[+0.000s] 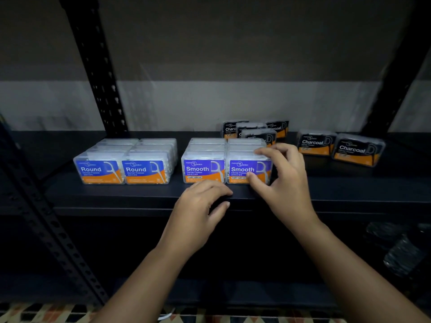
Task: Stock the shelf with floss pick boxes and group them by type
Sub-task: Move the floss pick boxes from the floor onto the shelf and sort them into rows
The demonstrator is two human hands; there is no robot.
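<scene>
Right hand (283,180): thumb on the front label and fingers curled over the top of the right front Smooth box (248,171), gripping it; the palm hides that box's right edge. Left hand (200,206): fingers loosely curled, holding nothing, resting at the shelf (116,194) front edge just below the left Smooth box (203,171).

The two Smooth boxes stand side by side, touching, with more clear boxes lined behind them; the labels of those rear boxes cannot be seen. Left of them, apart, two Round boxes (121,171) front similar rows.

Behind the right hand, a cluster of Charcoal boxes (251,130) sits at the shelf's back, partly overlapping one another so that their count is unclear. Two further Charcoal boxes (340,148) stand to the right, well apart from the hand.

Dark objects (403,250) on the lower level at right are too dim to identify.
</scene>
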